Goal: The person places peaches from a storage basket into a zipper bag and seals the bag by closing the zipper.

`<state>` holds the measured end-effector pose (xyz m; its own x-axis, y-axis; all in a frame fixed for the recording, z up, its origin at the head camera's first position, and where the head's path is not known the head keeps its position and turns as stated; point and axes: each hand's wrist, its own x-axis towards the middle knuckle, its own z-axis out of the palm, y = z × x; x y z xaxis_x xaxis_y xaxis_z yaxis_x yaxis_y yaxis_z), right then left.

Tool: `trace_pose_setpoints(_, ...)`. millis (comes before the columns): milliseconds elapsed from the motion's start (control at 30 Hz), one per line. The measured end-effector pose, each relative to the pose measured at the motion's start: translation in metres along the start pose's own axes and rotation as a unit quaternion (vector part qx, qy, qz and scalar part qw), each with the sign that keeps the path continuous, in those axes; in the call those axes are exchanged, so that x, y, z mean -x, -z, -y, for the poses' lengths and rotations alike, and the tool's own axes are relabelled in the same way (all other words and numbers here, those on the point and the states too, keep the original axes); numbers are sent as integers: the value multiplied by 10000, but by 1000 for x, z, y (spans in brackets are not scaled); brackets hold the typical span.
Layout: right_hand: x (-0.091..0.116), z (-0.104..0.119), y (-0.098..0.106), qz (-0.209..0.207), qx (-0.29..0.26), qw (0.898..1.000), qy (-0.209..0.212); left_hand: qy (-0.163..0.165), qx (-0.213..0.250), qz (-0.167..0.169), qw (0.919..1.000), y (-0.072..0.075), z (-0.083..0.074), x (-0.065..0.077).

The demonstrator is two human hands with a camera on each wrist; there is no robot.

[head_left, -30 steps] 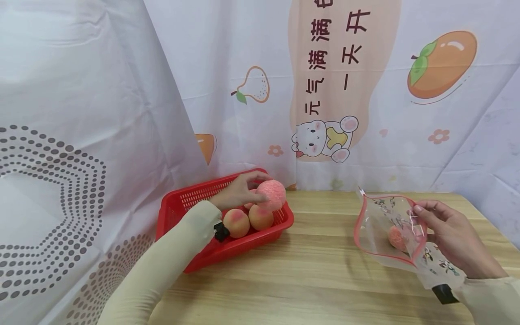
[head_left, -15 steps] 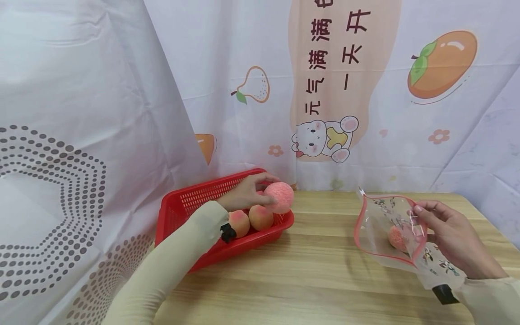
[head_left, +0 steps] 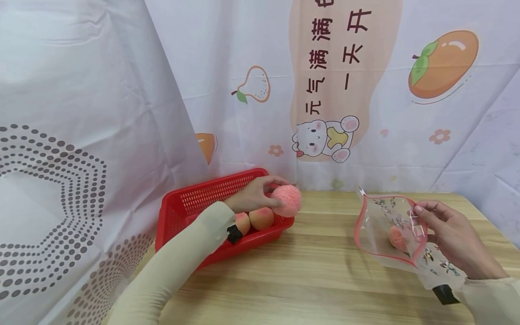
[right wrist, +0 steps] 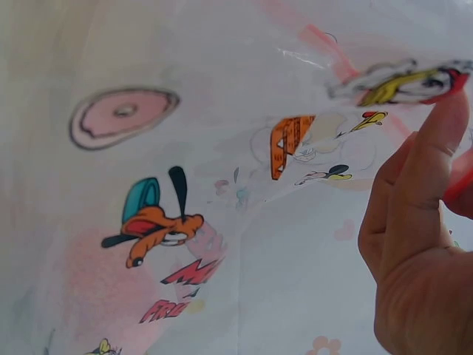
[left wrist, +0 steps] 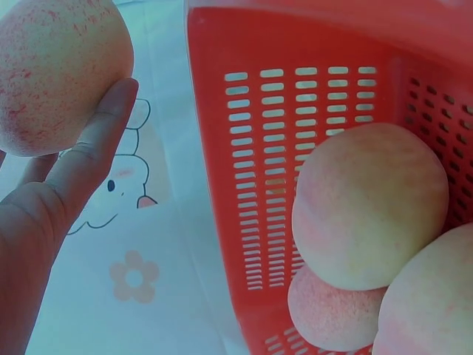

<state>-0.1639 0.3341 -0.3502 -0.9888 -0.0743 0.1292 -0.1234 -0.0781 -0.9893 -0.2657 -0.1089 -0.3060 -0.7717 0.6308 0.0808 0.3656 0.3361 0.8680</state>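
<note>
In the head view my left hand (head_left: 256,195) grips a round pink peach (head_left: 286,201) over the right end of the red basket (head_left: 178,196). The left wrist view shows the held peach (left wrist: 63,74) with fingers along its side, outside the basket wall. More peaches (head_left: 261,218) lie in the basket, partly behind the left wrist. At the right, my right hand (head_left: 457,234) pinches the pink-edged mouth of a clear zip bag (head_left: 378,225), which gapes open. One peach (head_left: 398,238) is inside the bag. Cartoon prints cover the bag (right wrist: 244,177) in the right wrist view.
Both basket and bag are on a wooden table (head_left: 317,271). A white printed curtain (head_left: 252,126) hangs right behind the table, and another dotted curtain (head_left: 81,113) closes off the left side. Table surface lies between the basket and the bag.
My left hand has moved right and slightly down with the peach, from above the other peaches to the basket's right rim. The right hand and bag have stayed in place.
</note>
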Motion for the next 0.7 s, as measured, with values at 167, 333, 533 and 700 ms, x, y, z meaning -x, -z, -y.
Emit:
trace_pose_setpoints(167,0,1,0,-1,-20,10000,-2,-41,39,9,10000,-3,-2,-2)
trace_pose_setpoints(333,0,1,-1,17,-59,10000,48,-74,102,49,9999,-5,-3,-3)
trace_pose_setpoints(533,0,1,-2,37,-109,9999,82,-39,161,132,9998,-11,-4,-8)
trace_pose_setpoints(700,0,1,-2,29,-75,9999,103,-96,291,211,9993,-18,-7,-11)
